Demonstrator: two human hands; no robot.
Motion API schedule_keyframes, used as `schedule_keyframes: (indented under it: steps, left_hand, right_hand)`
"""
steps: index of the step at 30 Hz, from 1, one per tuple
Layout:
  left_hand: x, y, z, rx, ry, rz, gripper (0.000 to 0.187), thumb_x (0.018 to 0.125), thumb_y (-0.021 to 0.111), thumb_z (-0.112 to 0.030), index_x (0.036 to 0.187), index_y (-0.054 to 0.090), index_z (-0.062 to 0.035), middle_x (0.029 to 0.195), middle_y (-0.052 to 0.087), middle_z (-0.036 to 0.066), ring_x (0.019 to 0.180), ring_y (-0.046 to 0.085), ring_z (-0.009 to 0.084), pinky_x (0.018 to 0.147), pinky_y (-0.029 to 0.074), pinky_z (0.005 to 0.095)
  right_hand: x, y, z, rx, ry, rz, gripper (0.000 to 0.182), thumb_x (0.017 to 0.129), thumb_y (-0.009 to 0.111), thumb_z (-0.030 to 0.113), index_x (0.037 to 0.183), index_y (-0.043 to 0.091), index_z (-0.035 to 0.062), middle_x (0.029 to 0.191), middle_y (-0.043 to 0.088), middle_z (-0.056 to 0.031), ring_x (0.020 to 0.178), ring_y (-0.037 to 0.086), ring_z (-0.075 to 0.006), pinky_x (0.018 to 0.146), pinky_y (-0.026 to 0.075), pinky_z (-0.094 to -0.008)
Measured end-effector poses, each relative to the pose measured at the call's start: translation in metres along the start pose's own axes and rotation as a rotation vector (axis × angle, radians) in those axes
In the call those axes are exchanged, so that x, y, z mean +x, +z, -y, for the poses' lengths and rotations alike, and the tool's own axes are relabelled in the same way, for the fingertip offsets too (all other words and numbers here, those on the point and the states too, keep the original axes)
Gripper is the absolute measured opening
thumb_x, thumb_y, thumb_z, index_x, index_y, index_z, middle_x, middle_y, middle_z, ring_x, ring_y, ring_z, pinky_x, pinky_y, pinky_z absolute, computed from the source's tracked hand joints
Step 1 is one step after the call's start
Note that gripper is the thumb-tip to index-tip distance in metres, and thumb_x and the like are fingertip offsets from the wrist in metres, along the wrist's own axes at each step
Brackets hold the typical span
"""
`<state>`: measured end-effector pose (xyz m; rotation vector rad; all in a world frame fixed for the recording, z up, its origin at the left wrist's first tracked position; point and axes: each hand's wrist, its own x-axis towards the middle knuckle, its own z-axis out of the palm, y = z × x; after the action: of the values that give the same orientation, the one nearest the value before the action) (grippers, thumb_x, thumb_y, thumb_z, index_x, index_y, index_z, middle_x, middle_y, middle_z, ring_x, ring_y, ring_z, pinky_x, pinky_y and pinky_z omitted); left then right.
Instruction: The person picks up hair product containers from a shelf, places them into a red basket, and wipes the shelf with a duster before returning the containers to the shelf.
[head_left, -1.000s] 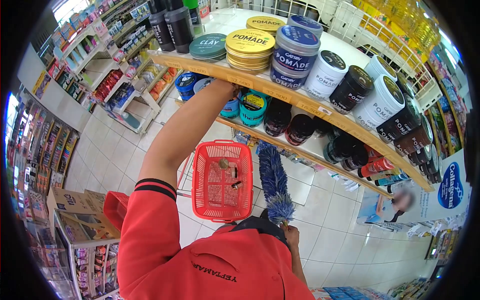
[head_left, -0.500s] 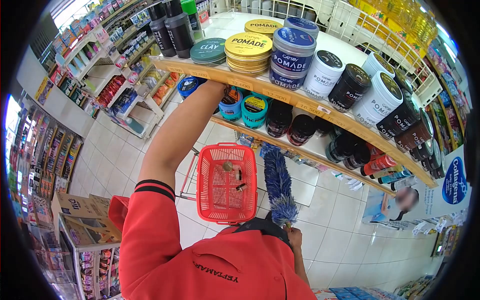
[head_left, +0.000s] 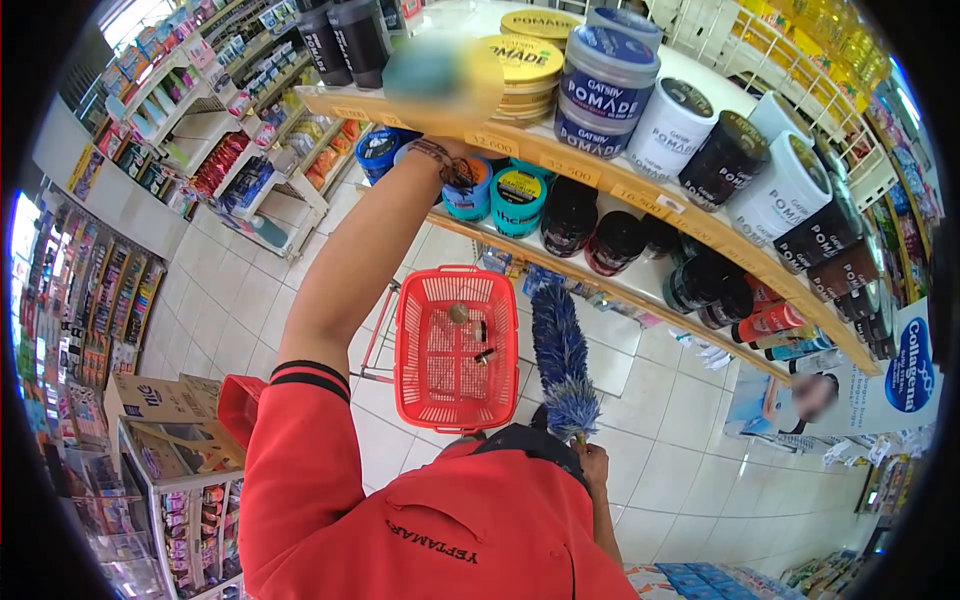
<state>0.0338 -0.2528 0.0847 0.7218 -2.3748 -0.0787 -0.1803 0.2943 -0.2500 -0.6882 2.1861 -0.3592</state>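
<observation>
My left arm reaches up to the shelving, and my left hand point(head_left: 452, 150) goes in under the upper shelf's front edge, its fingers hidden. A dark bracelet or band is at that wrist. Beside it on the lower shelf stand a blue-and-orange tub point(head_left: 467, 190), a turquoise tub with a yellow label point(head_left: 518, 200) and a blue tub point(head_left: 377, 155). Down by my right hip, my right hand point(head_left: 594, 465) is closed round the handle of a fluffy blue duster point(head_left: 560, 340), which points toward the shelves.
A red plastic basket point(head_left: 407, 350) with a few small items stands in front of me. Pomade jars point(head_left: 600, 90) and yellow tins point(head_left: 522, 58) line the upper shelf point(head_left: 560, 165). Cartons point(head_left: 165, 400) are at left. A blurred patch covers part of the upper shelf.
My view has shifted slightly, so the shelf goods look nearer and a little lower. My left wrist band now shows; the arm stays at the lower shelf. The right hand still holds the duster.
</observation>
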Motion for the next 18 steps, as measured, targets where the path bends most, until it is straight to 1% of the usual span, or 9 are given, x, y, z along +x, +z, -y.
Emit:
schedule_keyframes:
  steps: [2, 3, 5, 7, 9, 11, 13, 16, 18]
  left_hand:
    - [-0.020, 0.010, 0.005, -0.018, -0.014, 0.024, 0.039, 0.093, 0.066, -0.049, 0.119, 0.071, -0.0204, 0.118, 0.075, 0.008, 0.117, 0.066, 0.0305, 0.102, 0.052, 0.0421]
    - [-0.026, -0.017, -0.043, 0.086, -0.041, 0.014, 0.029, 0.094, 0.064, -0.029, 0.118, 0.071, -0.0140, 0.112, 0.075, 0.014, 0.109, 0.067, 0.0365, 0.093, 0.053, 0.0465]
    - [-0.060, -0.033, -0.089, 0.003, 0.044, -0.261, 0.024, 0.090, 0.067, -0.016, 0.112, 0.071, -0.0067, 0.107, 0.073, 0.018, 0.101, 0.067, 0.0400, 0.085, 0.053, 0.0471]
    - [-0.119, -0.012, -0.116, -0.165, -0.051, -0.600, 0.019, 0.086, 0.070, -0.005, 0.104, 0.069, -0.0005, 0.094, 0.068, 0.021, 0.096, 0.065, 0.0400, 0.086, 0.051, 0.0448]
    - [-0.204, 0.055, -0.111, -0.322, -0.296, -0.506, 0.017, 0.083, 0.070, -0.003, 0.099, 0.068, -0.0030, 0.097, 0.069, 0.019, 0.095, 0.065, 0.0410, 0.079, 0.053, 0.0445]
    - [-0.269, 0.127, -0.098, -0.372, -0.641, -0.187, 0.014, 0.083, 0.071, -0.007, 0.096, 0.067, -0.0010, 0.092, 0.068, 0.020, 0.099, 0.066, 0.0439, 0.079, 0.054, 0.0497]
    - [-0.334, 0.201, -0.080, -0.355, -1.070, 0.412, 0.027, 0.088, 0.072, -0.020, 0.105, 0.066, 0.0002, 0.097, 0.068, 0.022, 0.107, 0.066, 0.0457, 0.082, 0.056, 0.0537]
    - [-0.420, 0.292, -0.085, -0.075, -1.176, 0.544, 0.046, 0.093, 0.070, -0.035, 0.119, 0.060, 0.0009, 0.109, 0.068, 0.026, 0.109, 0.067, 0.0474, 0.084, 0.058, 0.0564]
    - [-0.458, 0.334, -0.075, -0.075, -1.138, 0.557, 0.053, 0.093, 0.069, -0.040, 0.124, 0.056, 0.0013, 0.113, 0.067, 0.028, 0.107, 0.067, 0.0481, 0.084, 0.058, 0.0568]
  right_hand:
    - [-0.004, -0.001, -0.004, -0.008, 0.015, 0.003, 0.061, 0.088, 0.071, 0.058, 0.086, 0.075, -0.0027, 0.082, 0.070, -0.0301, 0.084, 0.071, -0.0463, 0.075, 0.052, -0.0527]
    - [-0.006, -0.002, -0.005, -0.014, 0.014, -0.005, 0.060, 0.088, 0.071, 0.058, 0.086, 0.075, -0.0024, 0.082, 0.070, -0.0299, 0.083, 0.071, -0.0466, 0.074, 0.051, -0.0530]
    - [-0.008, -0.001, -0.013, -0.025, 0.016, -0.025, 0.058, 0.088, 0.071, 0.057, 0.085, 0.075, -0.0015, 0.080, 0.070, -0.0292, 0.081, 0.071, -0.0468, 0.073, 0.051, -0.0531]
    - [-0.016, -0.002, -0.022, -0.036, 0.040, -0.035, 0.058, 0.088, 0.072, 0.056, 0.085, 0.074, -0.0015, 0.081, 0.070, -0.0290, 0.082, 0.071, -0.0468, 0.073, 0.052, -0.0530]
    - [-0.024, -0.003, -0.030, -0.052, 0.069, -0.068, 0.057, 0.088, 0.073, 0.055, 0.084, 0.073, -0.0021, 0.080, 0.070, -0.0288, 0.081, 0.070, -0.0469, 0.073, 0.051, -0.0528]
    - [-0.032, -0.003, -0.041, -0.088, 0.091, -0.072, 0.057, 0.088, 0.073, 0.054, 0.083, 0.072, -0.0026, 0.079, 0.069, -0.0291, 0.079, 0.070, -0.0467, 0.072, 0.051, -0.0528]
    - [-0.040, -0.005, -0.061, -0.112, 0.073, -0.094, 0.057, 0.088, 0.073, 0.052, 0.081, 0.070, -0.0046, 0.073, 0.065, -0.0283, 0.073, 0.069, -0.0429, 0.070, 0.050, -0.0509]
    - [-0.056, -0.021, -0.055, -0.071, 0.116, -0.083, 0.058, 0.088, 0.074, 0.051, 0.077, 0.068, -0.0055, 0.067, 0.062, -0.0260, 0.065, 0.066, -0.0361, 0.067, 0.049, -0.0492]
    - [-0.059, -0.030, -0.047, -0.049, 0.142, -0.065, 0.059, 0.091, 0.071, 0.051, 0.074, 0.066, -0.0057, 0.062, 0.059, -0.0231, 0.059, 0.061, -0.0304, 0.063, 0.047, -0.0473]
